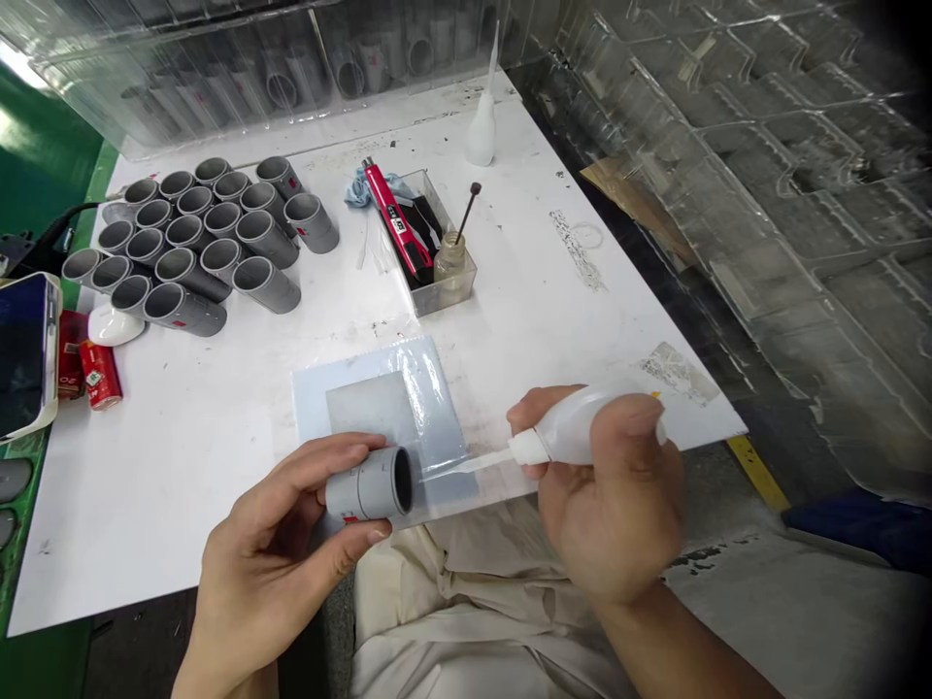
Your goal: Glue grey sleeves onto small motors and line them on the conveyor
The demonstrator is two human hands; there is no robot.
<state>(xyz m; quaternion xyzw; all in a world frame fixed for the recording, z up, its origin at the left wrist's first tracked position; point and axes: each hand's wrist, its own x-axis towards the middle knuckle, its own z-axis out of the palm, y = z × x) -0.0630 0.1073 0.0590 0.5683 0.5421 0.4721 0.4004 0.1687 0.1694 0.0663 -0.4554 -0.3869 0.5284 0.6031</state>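
Note:
Between the thumb and fingers of my left hand [283, 544] is a short grey cylinder [368, 485], tilted sideways with its dark open end facing right. A small red mark shows on its lower side. My right hand [612, 495] is wrapped round a white squeeze bottle [575, 427] with a long thin nozzle. The nozzle points left, its tip just short of the cylinder's open end. Under the cylinder lie a light blue cloth [444, 408] and a grey square pad [371, 403], apparently beneath a clear sheet.
Several grey cylinders [266, 238] stand grouped at the left. A clear box [444, 301] holds a red cutter [397, 223] and a small glass jar [449, 257]. Another squeeze bottle [482, 136] stands behind. Clear trays [728, 194] are stacked right; a phone [29, 354] is at left.

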